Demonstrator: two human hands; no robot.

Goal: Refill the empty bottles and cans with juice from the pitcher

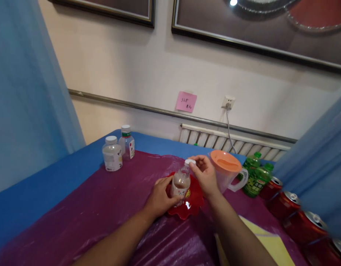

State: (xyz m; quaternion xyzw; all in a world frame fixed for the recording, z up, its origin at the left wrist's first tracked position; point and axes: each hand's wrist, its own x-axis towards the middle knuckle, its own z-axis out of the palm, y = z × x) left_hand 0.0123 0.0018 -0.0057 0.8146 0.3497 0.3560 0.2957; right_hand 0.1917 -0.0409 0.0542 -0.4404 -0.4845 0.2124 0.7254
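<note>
My left hand (161, 197) is wrapped round the body of a clear plastic bottle (182, 181) that has a printed label. The fingers of my right hand (206, 173) pinch the white cap (189, 162) at the bottle's neck. Whether the cap is loose or threaded on, I cannot tell. Beneath the bottle lies a red scalloped plate (196, 201), partly covered by my hands. Just behind my right hand stands a clear pitcher with an orange lid (225, 161).
Two white-capped containers, a wide jar (112, 155) and a bottle (127, 144), stand at the back left. Green bottles (256, 181) and several red cans (305, 225) line the right side. Yellow paper (273, 247) lies by my right forearm. A purple sheet (109, 207) covers the blue table.
</note>
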